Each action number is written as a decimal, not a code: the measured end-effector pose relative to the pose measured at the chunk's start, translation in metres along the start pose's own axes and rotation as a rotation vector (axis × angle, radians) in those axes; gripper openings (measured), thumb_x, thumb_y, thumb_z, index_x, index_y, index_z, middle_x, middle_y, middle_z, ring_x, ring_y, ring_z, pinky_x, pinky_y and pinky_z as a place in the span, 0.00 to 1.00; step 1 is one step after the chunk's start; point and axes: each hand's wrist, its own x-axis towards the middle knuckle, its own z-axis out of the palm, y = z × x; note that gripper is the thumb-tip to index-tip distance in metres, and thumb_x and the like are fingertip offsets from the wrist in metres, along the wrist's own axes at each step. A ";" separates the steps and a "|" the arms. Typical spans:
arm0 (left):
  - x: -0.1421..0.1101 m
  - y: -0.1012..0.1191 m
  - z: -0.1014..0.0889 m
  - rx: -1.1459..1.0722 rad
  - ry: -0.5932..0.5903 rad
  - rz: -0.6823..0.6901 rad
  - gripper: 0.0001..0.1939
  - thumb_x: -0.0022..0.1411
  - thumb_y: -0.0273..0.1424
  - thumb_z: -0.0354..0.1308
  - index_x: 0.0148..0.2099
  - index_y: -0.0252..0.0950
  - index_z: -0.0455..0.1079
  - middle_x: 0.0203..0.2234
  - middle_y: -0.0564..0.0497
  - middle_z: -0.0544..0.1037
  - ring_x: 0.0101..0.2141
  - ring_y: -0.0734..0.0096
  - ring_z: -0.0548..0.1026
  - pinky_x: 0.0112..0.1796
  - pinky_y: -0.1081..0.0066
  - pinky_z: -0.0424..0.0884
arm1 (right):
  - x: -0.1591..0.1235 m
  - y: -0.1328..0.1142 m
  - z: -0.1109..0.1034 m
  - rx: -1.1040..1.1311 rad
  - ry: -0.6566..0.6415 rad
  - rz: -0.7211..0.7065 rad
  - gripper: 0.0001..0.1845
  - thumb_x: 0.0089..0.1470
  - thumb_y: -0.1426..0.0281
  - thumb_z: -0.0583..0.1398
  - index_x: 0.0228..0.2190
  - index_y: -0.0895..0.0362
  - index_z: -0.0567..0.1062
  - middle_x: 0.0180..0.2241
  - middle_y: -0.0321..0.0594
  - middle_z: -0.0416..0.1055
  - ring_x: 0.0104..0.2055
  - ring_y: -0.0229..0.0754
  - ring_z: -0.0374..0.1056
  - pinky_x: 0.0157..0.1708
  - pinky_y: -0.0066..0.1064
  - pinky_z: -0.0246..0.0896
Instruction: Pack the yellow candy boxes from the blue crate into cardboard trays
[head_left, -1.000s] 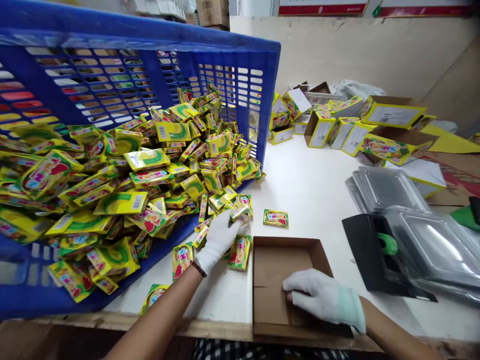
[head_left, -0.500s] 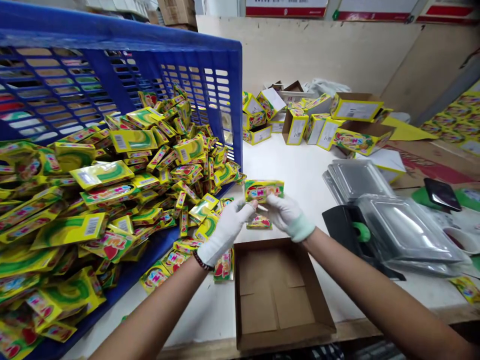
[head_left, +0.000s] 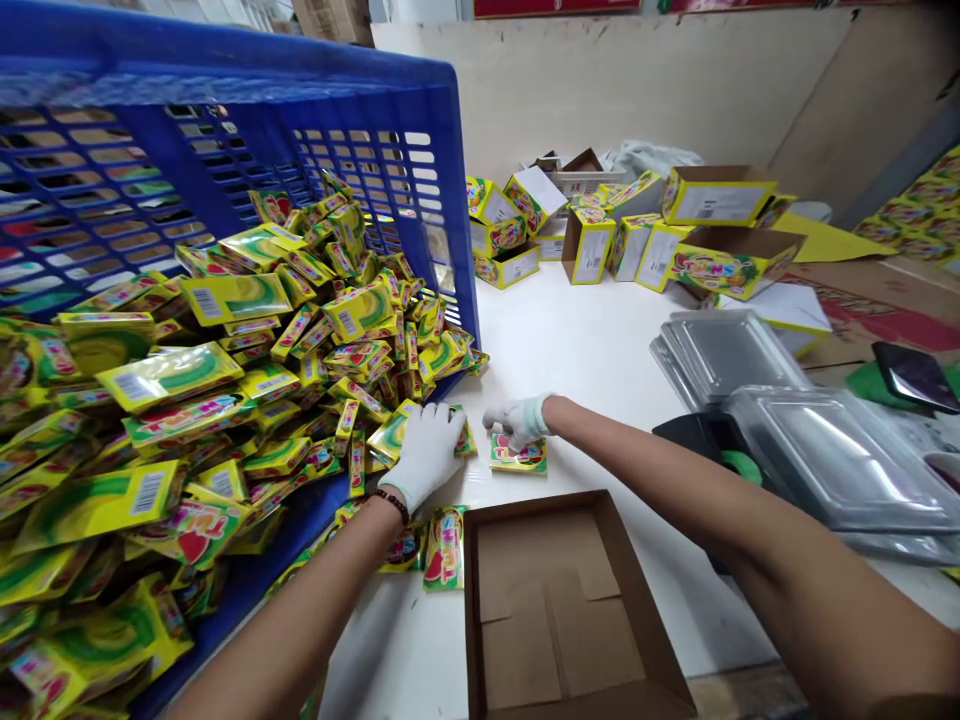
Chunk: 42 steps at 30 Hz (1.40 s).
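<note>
One gloved left hand (head_left: 429, 450), only a little bent, covers small yellow boxes (head_left: 390, 434) at the mouth of the blue crate (head_left: 456, 210); whether it grips any, I cannot tell. The right hand (head_left: 517, 420), partly curled, is over a single box (head_left: 517, 463) lying flat on the white table (head_left: 562, 335); its grip is also unclear. Nearer to the body stands an open brown carton (head_left: 517, 560).
</note>
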 end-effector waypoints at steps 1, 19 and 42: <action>0.003 -0.003 0.001 -0.004 -0.005 0.008 0.13 0.51 0.27 0.62 0.42 0.35 0.72 0.40 0.40 0.75 0.46 0.50 0.72 0.51 0.52 0.62 | -0.002 0.003 0.003 0.028 0.024 0.026 0.42 0.27 0.74 0.73 0.49 0.57 0.74 0.38 0.39 0.74 0.35 0.45 0.70 0.39 0.35 0.66; -0.029 0.031 -0.017 -0.657 0.393 0.189 0.16 0.64 0.26 0.48 0.47 0.36 0.76 0.51 0.44 0.76 0.53 0.64 0.73 0.56 0.62 0.68 | -0.099 -0.033 0.002 1.104 0.215 0.082 0.25 0.42 0.64 0.70 0.42 0.62 0.76 0.35 0.42 0.76 0.28 0.37 0.71 0.24 0.27 0.70; -0.126 0.015 -0.008 0.082 -0.212 0.276 0.40 0.49 0.40 0.65 0.62 0.33 0.61 0.57 0.35 0.69 0.59 0.41 0.63 0.60 0.41 0.51 | -0.164 -0.115 0.153 0.046 -0.057 0.290 0.14 0.52 0.65 0.64 0.41 0.55 0.77 0.39 0.41 0.74 0.40 0.43 0.67 0.36 0.31 0.56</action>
